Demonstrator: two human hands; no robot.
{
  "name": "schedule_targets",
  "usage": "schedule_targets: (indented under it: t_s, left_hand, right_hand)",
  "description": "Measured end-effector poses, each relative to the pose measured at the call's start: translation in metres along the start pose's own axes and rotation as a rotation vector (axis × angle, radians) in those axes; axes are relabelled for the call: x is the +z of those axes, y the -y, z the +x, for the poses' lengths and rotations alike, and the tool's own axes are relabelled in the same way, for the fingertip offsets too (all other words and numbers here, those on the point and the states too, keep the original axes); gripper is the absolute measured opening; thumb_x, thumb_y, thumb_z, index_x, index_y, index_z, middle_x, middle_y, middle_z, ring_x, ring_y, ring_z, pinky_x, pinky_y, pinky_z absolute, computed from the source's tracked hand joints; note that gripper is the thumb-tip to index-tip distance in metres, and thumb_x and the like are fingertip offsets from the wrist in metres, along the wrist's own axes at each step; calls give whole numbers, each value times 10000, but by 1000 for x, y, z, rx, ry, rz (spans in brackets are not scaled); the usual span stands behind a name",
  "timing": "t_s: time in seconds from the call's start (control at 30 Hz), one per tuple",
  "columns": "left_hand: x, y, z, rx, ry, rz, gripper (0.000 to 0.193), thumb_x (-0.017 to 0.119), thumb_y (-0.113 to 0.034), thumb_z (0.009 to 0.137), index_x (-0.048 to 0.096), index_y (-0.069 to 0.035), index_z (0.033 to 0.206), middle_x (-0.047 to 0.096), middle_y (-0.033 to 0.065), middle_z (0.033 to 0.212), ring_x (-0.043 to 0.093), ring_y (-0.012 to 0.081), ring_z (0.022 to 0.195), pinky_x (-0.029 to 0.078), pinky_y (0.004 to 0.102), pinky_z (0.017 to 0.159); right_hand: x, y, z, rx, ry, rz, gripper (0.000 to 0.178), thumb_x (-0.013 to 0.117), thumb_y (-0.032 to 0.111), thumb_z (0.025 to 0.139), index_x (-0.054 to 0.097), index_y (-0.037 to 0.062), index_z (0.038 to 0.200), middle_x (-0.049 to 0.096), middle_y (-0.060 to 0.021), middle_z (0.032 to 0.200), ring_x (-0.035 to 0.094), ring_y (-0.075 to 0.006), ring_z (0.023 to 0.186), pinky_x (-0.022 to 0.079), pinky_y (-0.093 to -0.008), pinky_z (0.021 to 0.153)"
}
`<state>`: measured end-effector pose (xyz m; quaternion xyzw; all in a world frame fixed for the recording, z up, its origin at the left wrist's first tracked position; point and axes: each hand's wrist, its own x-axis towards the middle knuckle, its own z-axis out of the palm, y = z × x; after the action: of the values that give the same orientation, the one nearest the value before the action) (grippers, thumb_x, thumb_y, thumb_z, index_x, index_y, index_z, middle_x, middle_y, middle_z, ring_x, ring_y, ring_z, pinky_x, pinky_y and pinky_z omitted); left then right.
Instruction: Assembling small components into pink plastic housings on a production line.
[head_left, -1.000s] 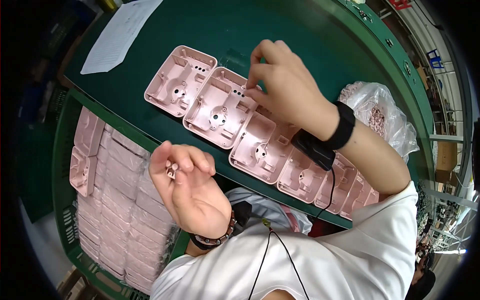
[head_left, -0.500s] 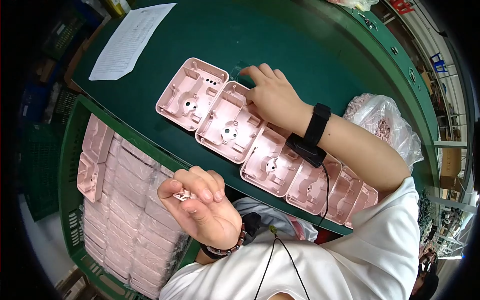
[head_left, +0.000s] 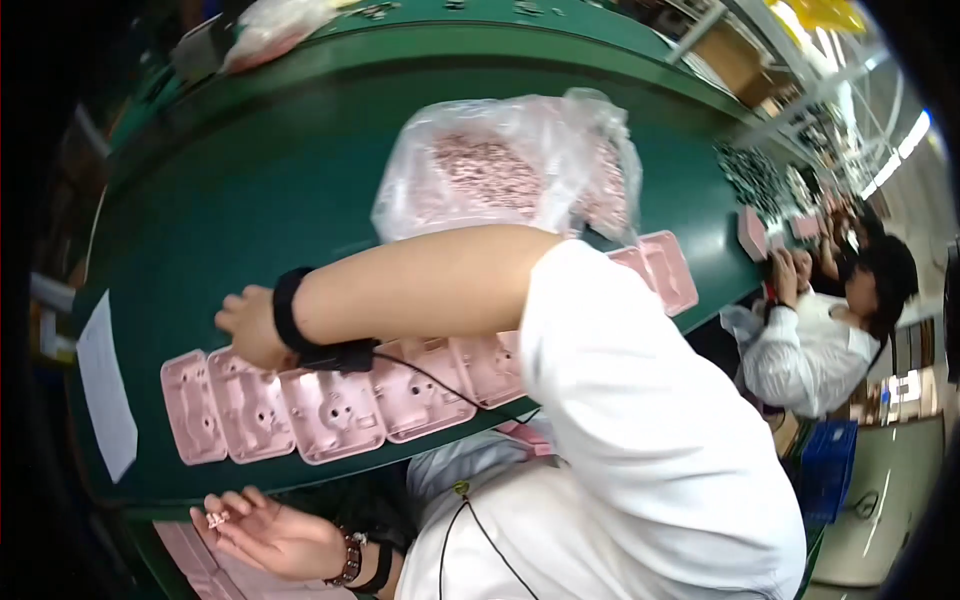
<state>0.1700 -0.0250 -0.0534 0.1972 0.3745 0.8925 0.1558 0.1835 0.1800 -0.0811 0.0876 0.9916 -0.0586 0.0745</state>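
Observation:
My left hand [head_left: 280,538], palm up by the table's near edge, has its fingers curled around a few small pink plastic parts [head_left: 217,520]. My right hand [head_left: 255,328] is over the far side of a row of open pink plastic housings [head_left: 338,420], close to the left end. Its visible fingers are bent a little and apart; its thumb and underside are hidden. The housings show round holes and inner ribs. My right forearm and sleeve cover part of the row, and two more pink trays [head_left: 665,272] show beyond the sleeve.
A clear plastic bag [head_left: 490,180] of small pink parts lies behind my right forearm. A paper sheet [head_left: 108,390] rests at the table's left. Pink pieces [head_left: 195,560] sit below the near edge. A co-worker [head_left: 810,350] sits at the right by dark parts [head_left: 752,180].
The view has swung to the right, bringing the bag and the co-worker into sight. My right hand stays near the row's left end; my left hand still holds the small pink parts.

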Motion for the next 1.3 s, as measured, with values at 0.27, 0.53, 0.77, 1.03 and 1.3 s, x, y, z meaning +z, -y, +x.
schedule_targets:
  t_s: [0.27, 0.53, 0.77, 1.03, 1.3]
  left_hand:
    - [-34, -32, 1, 50, -126, 256, 305, 483, -179, 927, 424, -5, 1171, 492, 59, 962, 437, 115, 747, 378, 219, 622]
    - [-38, -78, -8, -181, 123, 209, 391, 571, -209, 884, 419, -16, 1188, 500, 35, 987, 441, 78, 747, 376, 211, 663]
    - [-29, -77, -22, -31, 43, 166, 367, 705, -182, 782, 456, -33, 1007, 500, 13, 860, 444, 79, 715, 371, 187, 639]
    - [-52, -65, -15, 67, 422, 400, 376, 744, -45, 711, 416, -49, 896, 490, 39, 867, 480, 78, 756, 421, 202, 676]
    - [-57, -74, -14, -79, 306, 203, 356, 696, -60, 768, 367, -53, 905, 406, 46, 867, 455, 90, 682, 397, 192, 544]
  right_hand:
    - [-40, 50, 4, -244, -373, 116, 150, 601, 160, 768, 687, 73, 855, 519, -129, 1075, 455, -255, 1003, 395, -351, 819]
    - [-94, 145, -71, -364, -733, 513, 239, 677, 68, 700, 590, 65, 922, 499, -85, 944, 455, -257, 840, 404, -329, 715]
    - [-96, 161, -94, -356, -630, 489, 226, 687, 72, 695, 598, 69, 902, 496, -82, 956, 433, -238, 818, 387, -316, 710]
    - [-106, 147, -83, -435, -406, 510, 164, 700, 151, 692, 612, 102, 821, 505, -37, 930, 455, -211, 792, 365, -302, 710]
    - [-118, 155, -53, -561, -221, 427, 127, 692, 164, 697, 591, 120, 761, 510, 14, 835, 499, -162, 749, 338, -301, 687]
